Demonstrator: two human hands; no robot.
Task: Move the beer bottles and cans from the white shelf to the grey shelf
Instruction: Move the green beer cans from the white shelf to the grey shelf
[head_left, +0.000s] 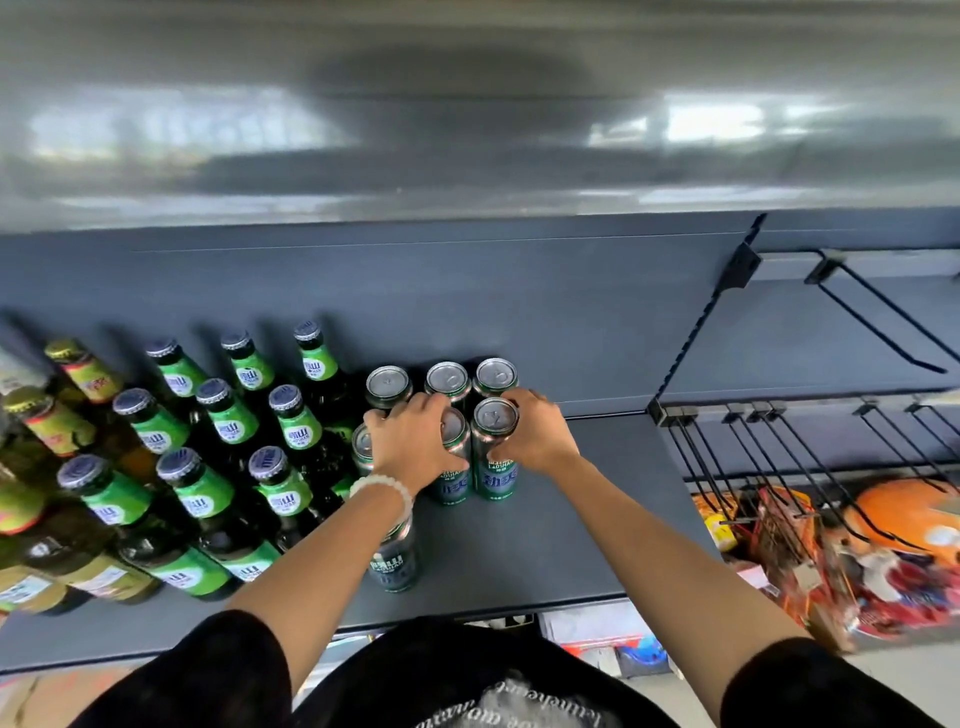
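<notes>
Several green beer cans stand in a cluster on the grey shelf. My left hand is wrapped over the top of one can in the front row. My right hand grips the can beside it from the right. Three more cans stand behind them against the back panel. Another can sits under my left forearm, partly hidden. Rows of green-labelled beer bottles fill the shelf to the left. The white shelf is out of view.
Yellow-labelled bottles stand at the far left. Above hangs a blurred grey shelf underside. To the right, black wire hooks hold packaged goods. The shelf's front edge lies near my body.
</notes>
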